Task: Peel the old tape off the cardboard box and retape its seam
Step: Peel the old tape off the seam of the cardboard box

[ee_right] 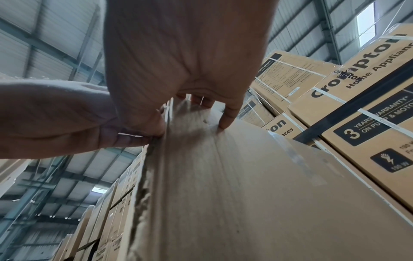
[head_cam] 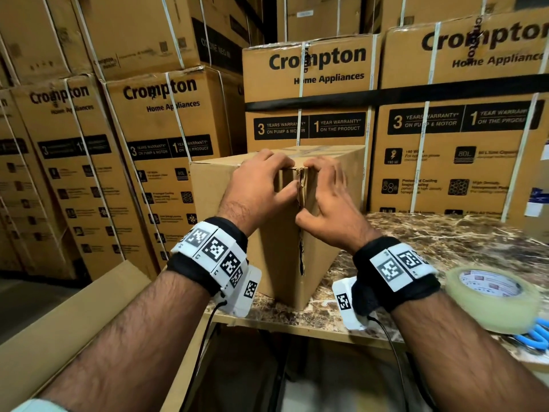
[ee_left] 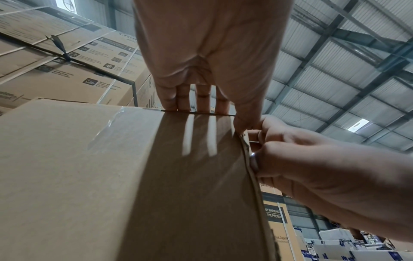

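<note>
The box [head_cam: 276,221] stands on the marble table [head_cam: 463,242], a torn vertical seam [head_cam: 301,233] on its near corner facing the person. The left hand [head_cam: 255,188] has its fingers hooked over the top edge, thumb pressed at the seam; the right hand [head_cam: 326,200] mirrors it from the right, fingers curled on the top edge, thumb at the seam. Both grip the box; whether either pinches tape I cannot tell. Clear old tape [ee_left: 107,130] shows on the top left edge. The cardboard looks light and stiff but frayed along the seam, so it likely tears easily; hold the sound edges either side. The tape roll [head_cam: 493,295] lies near right
</note>
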Available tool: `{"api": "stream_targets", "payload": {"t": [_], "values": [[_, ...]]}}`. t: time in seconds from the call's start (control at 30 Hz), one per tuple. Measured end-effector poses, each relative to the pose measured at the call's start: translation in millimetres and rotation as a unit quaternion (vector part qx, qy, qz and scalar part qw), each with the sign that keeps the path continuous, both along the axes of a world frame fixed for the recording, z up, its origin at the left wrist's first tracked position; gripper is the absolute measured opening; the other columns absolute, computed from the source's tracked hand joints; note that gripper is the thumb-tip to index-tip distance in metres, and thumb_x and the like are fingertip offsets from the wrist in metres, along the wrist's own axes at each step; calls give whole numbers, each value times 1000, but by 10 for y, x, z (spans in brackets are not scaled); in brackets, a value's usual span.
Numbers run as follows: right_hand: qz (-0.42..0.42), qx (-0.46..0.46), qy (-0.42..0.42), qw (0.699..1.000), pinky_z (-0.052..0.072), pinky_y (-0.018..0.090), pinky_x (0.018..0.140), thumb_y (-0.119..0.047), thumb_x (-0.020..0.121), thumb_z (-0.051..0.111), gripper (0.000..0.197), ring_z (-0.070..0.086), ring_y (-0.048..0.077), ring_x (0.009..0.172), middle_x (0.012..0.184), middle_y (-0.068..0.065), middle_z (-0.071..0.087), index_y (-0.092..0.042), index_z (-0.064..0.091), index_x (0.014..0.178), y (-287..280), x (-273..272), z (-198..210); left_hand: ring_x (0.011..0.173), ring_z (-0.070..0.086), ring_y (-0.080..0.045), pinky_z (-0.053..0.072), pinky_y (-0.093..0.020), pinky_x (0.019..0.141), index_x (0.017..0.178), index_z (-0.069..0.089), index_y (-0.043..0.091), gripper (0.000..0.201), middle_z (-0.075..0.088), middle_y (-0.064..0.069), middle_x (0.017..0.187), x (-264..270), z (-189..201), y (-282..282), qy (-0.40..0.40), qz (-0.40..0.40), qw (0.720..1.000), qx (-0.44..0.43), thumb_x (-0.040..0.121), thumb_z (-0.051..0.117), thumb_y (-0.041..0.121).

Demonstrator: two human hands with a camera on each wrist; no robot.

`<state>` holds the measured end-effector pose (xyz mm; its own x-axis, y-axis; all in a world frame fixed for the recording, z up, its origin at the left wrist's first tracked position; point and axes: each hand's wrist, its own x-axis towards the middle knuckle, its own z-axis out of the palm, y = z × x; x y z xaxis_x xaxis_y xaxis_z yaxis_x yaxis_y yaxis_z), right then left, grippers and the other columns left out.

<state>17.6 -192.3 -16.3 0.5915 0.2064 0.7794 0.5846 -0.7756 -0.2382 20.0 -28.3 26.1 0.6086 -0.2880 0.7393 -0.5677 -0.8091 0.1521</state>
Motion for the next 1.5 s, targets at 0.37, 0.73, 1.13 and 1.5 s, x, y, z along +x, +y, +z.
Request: {"api": "stream_targets", "payload": {"t": [0.37, 0.73, 1.13, 1.5], "values": [[65, -19, 52, 996, 13, 42, 123, -28, 75, 61, 87, 12, 21, 147, 155, 4, 13, -18, 16, 149, -141, -80, -14, 106, 53, -15, 50, -40, 91, 122, 57, 23, 40, 57, 1, 118, -45, 25, 9, 0, -7, 1000, 12, 87, 60, 43], [32, -13, 19, 999, 16, 36, 119, -28, 70, 68, 95, 14, 24, 143, 152, 4, 15, -19, 15, 149, -79, -35, -86, 106, 55, -15, 50, -38, 89, 122, 58, 23, 40, 58, 1, 117, 11, -14, 21, -23, -11, 1000, 7, 87, 60, 43], [-19, -36, 24, 999, 15, 37, 113, -31, 71, 62, 96, 16, 32, 142, 154, 6, 13, -17, 11, 150, -4, -73, -77, 109, 53, -15, 45, -29, 88, 125, 55, 21, 45, 55, 0, 120, -8, 11, 22, -11, -12, 1000, 22, 86, 61, 43], [-8, -103, 63, 993, 10, 45, 119, -38, 69, 69, 118, 2, 34, 150, 163, 5, -5, -18, -9, 155, -119, -91, -74, 122, 42, -17, 37, -34, 108, 134, 44, 18, 64, 46, -3, 131, -34, -76, -61, 10, -9, 1000, 15, 79, 71, 37]]}}
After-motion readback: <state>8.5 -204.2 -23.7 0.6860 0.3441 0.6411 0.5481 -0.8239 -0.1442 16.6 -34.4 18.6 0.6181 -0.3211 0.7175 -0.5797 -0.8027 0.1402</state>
